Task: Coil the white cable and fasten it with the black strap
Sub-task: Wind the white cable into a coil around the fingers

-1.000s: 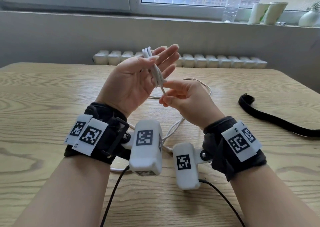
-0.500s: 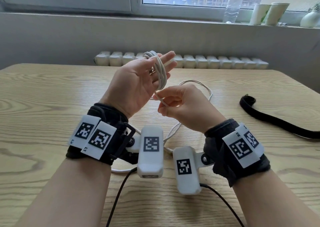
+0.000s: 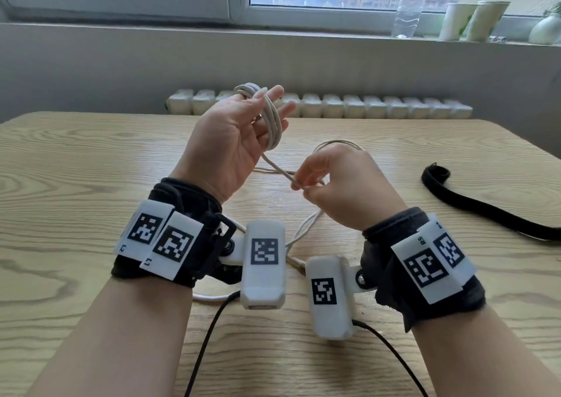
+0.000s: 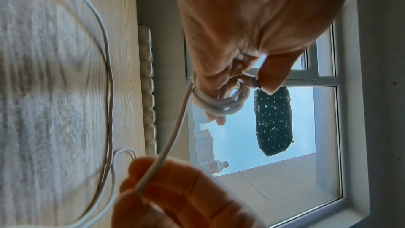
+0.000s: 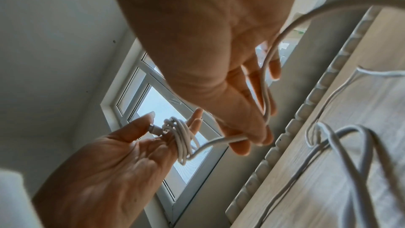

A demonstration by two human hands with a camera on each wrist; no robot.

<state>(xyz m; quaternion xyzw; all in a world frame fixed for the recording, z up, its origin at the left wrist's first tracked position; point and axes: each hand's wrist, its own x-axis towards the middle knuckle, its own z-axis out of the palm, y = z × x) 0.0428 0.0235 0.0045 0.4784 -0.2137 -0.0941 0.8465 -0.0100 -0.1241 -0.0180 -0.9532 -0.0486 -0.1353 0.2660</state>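
My left hand (image 3: 264,108) is raised with its palm toward me. The white cable (image 3: 273,123) is wound in several turns round its fingers, and the thumb presses the plug end against them (image 4: 252,82). From the coil (image 5: 181,138) one strand runs down to my right hand (image 3: 303,181), which pinches it between thumb and fingertips (image 5: 247,138) just above the table. The rest of the cable (image 3: 303,226) lies loose on the table under and behind both hands. The black strap (image 3: 473,205) lies flat on the table to the right, apart from both hands.
The wooden table (image 3: 91,169) ends at a grey wall with a row of white blocks (image 3: 364,105) along its far edge. A bottle (image 3: 408,11) and cups (image 3: 473,20) stand on the window sill. Black camera leads (image 3: 206,336) trail toward me.
My right hand has come down and to the right, away from the left fingers, pulling its strand out straight. The coil on the left fingers has gained a turn.
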